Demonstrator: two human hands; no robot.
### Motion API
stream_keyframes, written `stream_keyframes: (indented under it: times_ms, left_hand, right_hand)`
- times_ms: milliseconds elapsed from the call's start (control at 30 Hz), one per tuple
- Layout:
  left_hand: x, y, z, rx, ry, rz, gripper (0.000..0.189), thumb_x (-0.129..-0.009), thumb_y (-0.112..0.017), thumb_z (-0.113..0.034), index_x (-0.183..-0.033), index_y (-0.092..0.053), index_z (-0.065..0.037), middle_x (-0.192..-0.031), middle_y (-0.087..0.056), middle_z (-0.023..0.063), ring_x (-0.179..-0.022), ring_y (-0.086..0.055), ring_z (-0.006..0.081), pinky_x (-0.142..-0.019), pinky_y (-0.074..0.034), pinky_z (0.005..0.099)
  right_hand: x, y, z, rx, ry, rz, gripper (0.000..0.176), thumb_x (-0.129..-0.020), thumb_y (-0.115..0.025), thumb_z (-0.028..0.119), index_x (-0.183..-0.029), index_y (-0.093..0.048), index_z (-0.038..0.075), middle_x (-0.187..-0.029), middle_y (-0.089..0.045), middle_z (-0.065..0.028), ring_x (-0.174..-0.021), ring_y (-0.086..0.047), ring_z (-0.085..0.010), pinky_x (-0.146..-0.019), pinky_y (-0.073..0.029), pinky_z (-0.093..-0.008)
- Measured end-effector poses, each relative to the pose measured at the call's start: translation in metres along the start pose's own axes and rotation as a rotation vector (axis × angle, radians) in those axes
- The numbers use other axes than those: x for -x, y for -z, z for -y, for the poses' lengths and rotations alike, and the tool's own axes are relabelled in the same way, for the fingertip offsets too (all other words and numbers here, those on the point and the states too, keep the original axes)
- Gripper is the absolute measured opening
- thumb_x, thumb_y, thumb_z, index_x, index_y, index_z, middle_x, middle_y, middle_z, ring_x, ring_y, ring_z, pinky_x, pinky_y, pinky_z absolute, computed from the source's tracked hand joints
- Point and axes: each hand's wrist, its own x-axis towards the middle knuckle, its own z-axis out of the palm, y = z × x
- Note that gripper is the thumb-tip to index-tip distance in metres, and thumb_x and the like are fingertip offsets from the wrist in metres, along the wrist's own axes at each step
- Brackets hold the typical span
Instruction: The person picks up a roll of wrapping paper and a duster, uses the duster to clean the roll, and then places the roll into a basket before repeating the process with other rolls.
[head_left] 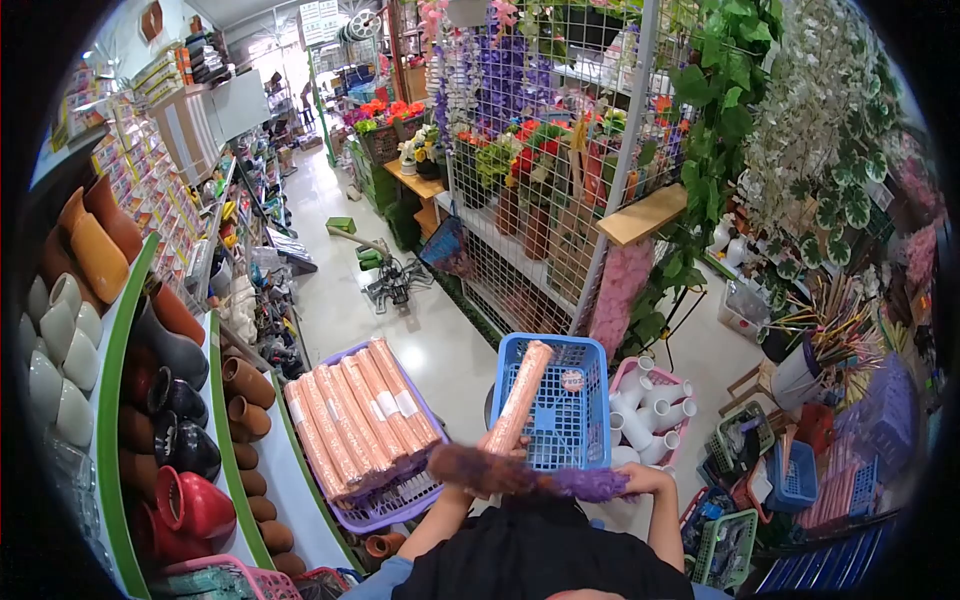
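Observation:
My left hand (490, 443) is closed around the lower end of a long plastic-wrapped orange-pink pack (520, 395), tilted over the left side of a blue basket (552, 342). My right hand (648, 478) grips the purple end of a fluffy duster (520, 476). Its brown end, slightly blurred, reaches left across my left wrist and hides part of that hand. Inside the blue basket lies a small round pinkish item (572, 381). Left of it, a purple basket (388, 512) carries several similar wrapped packs (360, 415) side by side.
White vases (640, 412) fill a pink basket to the right. Green-edged shelves (125, 370) of pots line the left. A wire-mesh rack (520, 170) with artificial flowers stands ahead. A black stand (395, 285) lies on the aisle floor (435, 330). More baskets (790, 475) sit far right.

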Motion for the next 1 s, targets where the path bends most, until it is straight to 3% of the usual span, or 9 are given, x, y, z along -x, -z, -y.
stream_keyframes:
  times_ms: [33, 100, 167, 267, 333, 533, 800, 900, 1000]
  left_hand:
    - [0.006, -0.02, -0.01, 0.404, 0.026, 0.147, 0.047, -0.095, -0.036, -0.024, -0.134, -0.026, -0.001, -0.099, -0.049, 0.0104, -0.077, -0.05, 0.0163, -0.063, -0.051, 0.0276]
    - [0.005, -0.015, -0.005, -0.139, -0.117, -0.145, 0.047, -0.095, -0.036, -0.026, -0.133, -0.027, 0.0, -0.096, -0.05, 0.0104, -0.073, -0.048, 0.015, -0.058, -0.049, 0.026]
    - [0.001, 0.018, 0.001, 0.514, 0.151, 0.118, 0.048, -0.094, -0.036, -0.03, -0.132, -0.029, -0.001, -0.091, -0.048, 0.0089, -0.067, -0.045, 0.0135, -0.052, -0.044, 0.0229]
    - [0.0, -0.001, -0.003, 0.348, 0.113, -0.054, 0.047, -0.094, -0.035, -0.037, -0.131, -0.032, -0.008, -0.089, -0.043, 0.0069, -0.063, -0.039, 0.0131, -0.052, -0.038, 0.0223]
    - [0.002, 0.004, 0.001, 0.274, 0.079, -0.088, 0.047, -0.094, -0.034, -0.039, -0.131, -0.033, -0.009, -0.089, -0.043, 0.0066, -0.065, -0.04, 0.0139, -0.052, -0.037, 0.0231]
    - [0.002, 0.016, 0.007, 0.208, 0.044, -0.16, 0.043, -0.093, -0.033, -0.041, -0.125, -0.039, -0.011, -0.093, -0.048, 0.0079, -0.072, -0.044, 0.018, -0.055, -0.042, 0.027]
    - [0.004, 0.022, 0.019, 0.114, -0.012, -0.274, 0.044, -0.093, -0.035, -0.043, -0.116, -0.044, -0.007, -0.095, -0.055, 0.0082, -0.073, -0.051, 0.0178, -0.059, -0.047, 0.0287]
    - [0.003, 0.003, 0.02, -0.034, -0.061, -0.456, 0.042, -0.093, -0.036, -0.042, -0.112, -0.047, -0.006, -0.091, -0.056, 0.0062, -0.072, -0.054, 0.0156, -0.06, -0.049, 0.0275]
    - [0.002, -0.002, 0.021, 0.004, -0.191, -0.487, 0.032, -0.094, -0.037, -0.035, -0.111, -0.046, -0.008, -0.09, -0.056, 0.0054, -0.072, -0.055, 0.0144, -0.06, -0.049, 0.0264]
  right_hand:
    - [0.0, 0.0, -0.005, -0.006, -0.005, -0.004, 0.023, -0.072, -0.067, 0.012, -0.092, -0.063, 0.0, -0.079, -0.061, -0.002, -0.071, -0.054, -0.0087, -0.065, -0.045, -0.0244]
    - [-0.005, 0.003, -0.021, -0.048, -0.111, -0.129, 0.025, -0.072, -0.067, 0.015, -0.092, -0.064, 0.001, -0.075, -0.061, -0.0006, -0.067, -0.054, -0.0081, -0.062, -0.044, -0.0236]
    - [-0.016, -0.003, -0.03, -0.097, -0.08, -0.289, 0.026, -0.072, -0.067, 0.017, -0.092, -0.064, 0.001, -0.071, -0.06, 0.0003, -0.063, -0.053, -0.0079, -0.059, -0.044, -0.0231]
    - [-0.048, -0.004, -0.053, -0.305, 0.113, -0.802, 0.026, -0.071, -0.068, 0.015, -0.091, -0.063, -0.001, -0.072, -0.06, 0.0005, -0.058, -0.052, -0.0085, -0.054, -0.043, -0.0246]
    - [-0.062, -0.006, -0.055, 0.033, 0.006, -1.09, 0.03, -0.072, -0.066, 0.019, -0.096, -0.063, 0.002, -0.076, -0.063, -0.0056, -0.063, -0.058, -0.0166, -0.061, -0.046, -0.0293]
    - [-0.106, -0.04, -0.067, 0.501, -0.369, -1.036, 0.047, -0.074, -0.061, 0.028, -0.118, -0.055, 0.016, -0.101, -0.059, -0.0168, -0.098, -0.052, -0.0346, -0.083, -0.041, -0.0493]
    - [-0.128, -0.055, -0.067, 0.707, -0.444, -0.931, 0.052, -0.07, -0.066, 0.028, -0.118, -0.053, 0.014, -0.114, -0.044, -0.0142, -0.111, -0.039, -0.0317, -0.09, -0.031, -0.0519]
    - [-0.12, -0.063, -0.04, 0.759, -0.339, -1.054, 0.048, -0.072, -0.065, 0.029, -0.115, -0.055, 0.012, -0.11, -0.048, -0.0157, -0.107, -0.043, -0.0309, -0.086, -0.037, -0.048]
    - [-0.126, -0.062, -0.031, 0.453, 0.193, -0.791, 0.043, -0.083, -0.059, 0.031, -0.119, -0.051, 0.009, -0.103, -0.052, -0.0127, -0.096, -0.052, -0.0279, -0.081, -0.043, -0.0341]
